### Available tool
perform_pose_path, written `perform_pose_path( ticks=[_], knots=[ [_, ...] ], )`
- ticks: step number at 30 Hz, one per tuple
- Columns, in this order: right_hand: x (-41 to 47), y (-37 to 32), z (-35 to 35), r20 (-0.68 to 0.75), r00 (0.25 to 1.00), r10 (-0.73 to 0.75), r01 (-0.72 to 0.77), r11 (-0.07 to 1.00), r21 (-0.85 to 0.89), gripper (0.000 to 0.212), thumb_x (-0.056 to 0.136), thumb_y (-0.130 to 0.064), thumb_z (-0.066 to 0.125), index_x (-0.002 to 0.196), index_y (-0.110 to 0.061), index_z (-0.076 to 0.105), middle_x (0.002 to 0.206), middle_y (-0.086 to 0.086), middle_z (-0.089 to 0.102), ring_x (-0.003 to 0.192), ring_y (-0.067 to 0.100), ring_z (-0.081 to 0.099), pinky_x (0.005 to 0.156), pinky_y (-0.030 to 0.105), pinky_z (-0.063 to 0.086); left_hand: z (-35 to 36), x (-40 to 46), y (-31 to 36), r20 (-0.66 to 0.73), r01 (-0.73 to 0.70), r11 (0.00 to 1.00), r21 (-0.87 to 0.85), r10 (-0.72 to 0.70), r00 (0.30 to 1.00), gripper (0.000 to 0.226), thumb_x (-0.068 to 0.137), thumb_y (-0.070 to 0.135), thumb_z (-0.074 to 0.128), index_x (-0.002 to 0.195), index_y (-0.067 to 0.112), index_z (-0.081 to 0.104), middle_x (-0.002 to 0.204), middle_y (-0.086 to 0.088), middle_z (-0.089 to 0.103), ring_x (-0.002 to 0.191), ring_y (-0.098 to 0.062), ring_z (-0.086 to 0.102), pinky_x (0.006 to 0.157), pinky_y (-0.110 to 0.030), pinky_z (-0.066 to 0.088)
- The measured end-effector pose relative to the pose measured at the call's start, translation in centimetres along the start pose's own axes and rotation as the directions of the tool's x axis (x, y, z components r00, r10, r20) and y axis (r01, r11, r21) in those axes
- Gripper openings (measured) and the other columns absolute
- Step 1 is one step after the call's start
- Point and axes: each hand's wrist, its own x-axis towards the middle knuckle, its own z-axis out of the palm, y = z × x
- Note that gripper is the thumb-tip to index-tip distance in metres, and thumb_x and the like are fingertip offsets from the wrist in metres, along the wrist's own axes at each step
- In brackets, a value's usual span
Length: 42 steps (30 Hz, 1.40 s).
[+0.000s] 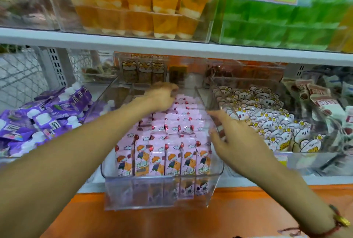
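A clear plastic bin [162, 193] sits in the middle of the lower shelf, its front sticking out past the shelf edge. Rows of upright pink snack packets [158, 157] with a cartoon child fill it. My left hand [160, 96] reaches to the back of the bin, fingers curled down over the rear packets; motion blur hides whether it holds one. My right hand [235, 136] is at the bin's right wall, fingers spread and fairly straight, thumb near the front packets.
Purple pouches [47, 115] with white caps lie loose at left. A clear bin of white bear packets [267, 123] stands at right. Above the white shelf board [114, 40], bins hold orange jelly cups [152, 8] and green packs [277, 17]. An orange ledge [191, 218] runs below.
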Motion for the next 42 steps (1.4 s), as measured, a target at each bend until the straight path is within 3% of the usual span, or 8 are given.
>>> perform_pose_path(
  ticks=[4,11,18,24,29,33,36,42],
  knots=[
    [0.2,0.5,0.1,-0.057,0.998,0.007,-0.003,0.998,0.067,0.034,0.093,-0.034,0.051,0.127,-0.035,0.047,0.079,-0.023,0.057,0.07,0.004,0.061,0.063,0.034,0.053,1.5,2.8,0.5,-0.012,0.055,0.989,0.14,-0.053,0.998,0.028,0.099,0.018,0.047,0.124,0.013,0.058,0.113,-0.009,0.064,0.096,-0.024,0.063,0.087,-0.038,0.055],
    [0.4,0.9,0.1,-0.057,0.995,0.082,-0.074,0.988,0.132,0.028,0.087,-0.038,0.059,0.114,-0.041,0.053,0.072,-0.022,0.061,0.071,0.0,0.06,0.066,0.036,0.054,1.9,4.3,0.8,-0.102,0.16,0.97,0.184,-0.143,0.984,0.022,0.094,0.021,0.059,0.113,0.01,0.065,0.109,-0.006,0.066,0.099,-0.024,0.064,0.088,-0.037,0.055],
    [0.3,0.7,-0.2,-0.071,0.994,0.089,-0.076,0.983,0.165,0.03,0.087,-0.042,0.059,0.118,-0.04,0.056,0.066,-0.028,0.055,0.069,-0.009,0.058,0.065,0.035,0.055,0.0,3.2,1.2,-0.39,0.129,0.97,-0.208,-0.203,0.898,0.015,0.101,0.024,0.044,0.093,0.017,0.056,0.09,0.005,0.058,0.069,-0.009,0.057,0.055,-0.02,0.041],
    [0.0,-0.3,-0.5,-0.152,0.988,0.036,-0.017,0.992,0.122,0.037,0.09,-0.036,0.058,0.127,-0.028,0.054,0.11,-0.011,0.062,0.102,0.011,0.058,0.084,0.034,0.051,-1.5,-2.5,2.3,-0.449,-0.07,0.706,-0.705,-0.367,0.815,0.021,0.1,0.029,0.045,0.112,0.013,0.051,0.104,-0.003,0.063,0.092,-0.021,0.064,0.068,-0.03,0.054],
    [-0.5,-3.4,-0.9,-0.263,0.963,-0.053,0.133,0.946,0.297,0.034,0.09,-0.039,0.056,0.122,-0.028,0.057,0.111,-0.01,0.057,0.108,0.009,0.051,0.091,0.031,0.045,-2.0,-10.7,2.9,-0.49,-0.257,0.519,-0.815,-0.382,0.783,0.01,0.099,0.024,0.049,0.102,0.017,0.056,0.098,-0.002,0.068,0.089,-0.008,0.067,0.075,-0.023,0.055],
    [-1.2,-6.2,-0.1,-0.058,0.996,-0.071,0.09,0.885,0.457,0.056,0.085,-0.064,0.043,0.132,-0.035,0.046,0.124,-0.02,0.049,0.117,-0.004,0.041,0.093,0.011,0.034,-1.4,-15.7,3.8,-0.452,-0.314,0.392,-0.865,-0.335,0.827,0.008,0.094,0.025,0.056,0.095,0.02,0.063,0.08,0.007,0.073,0.074,0.002,0.068,0.063,-0.014,0.053],
    [-1.2,-7.2,0.7,0.058,0.992,-0.113,0.071,0.871,0.486,0.041,0.094,-0.044,0.048,0.131,-0.027,0.049,0.12,-0.011,0.056,0.108,0.004,0.052,0.089,0.021,0.043,-0.7,-17.1,3.6,-0.4,-0.304,0.313,-0.9,-0.315,0.861,0.012,0.094,0.022,0.054,0.1,0.017,0.063,0.077,0.012,0.073,0.073,0.002,0.068,0.064,-0.015,0.055],
    [-0.3,-7.1,0.3,0.291,0.948,0.131,-0.319,0.378,0.869,0.011,0.095,-0.027,0.057,0.098,-0.018,0.062,0.075,-0.013,0.067,0.073,-0.001,0.066,0.07,0.014,0.05,0.6,-17.8,2.6,-0.434,-0.281,0.52,-0.807,-0.199,0.878,0.024,0.093,0.018,0.058,0.111,0.034,0.056,0.113,0.022,0.061,0.102,0.007,0.059,0.082,-0.023,0.052]
  ],
)
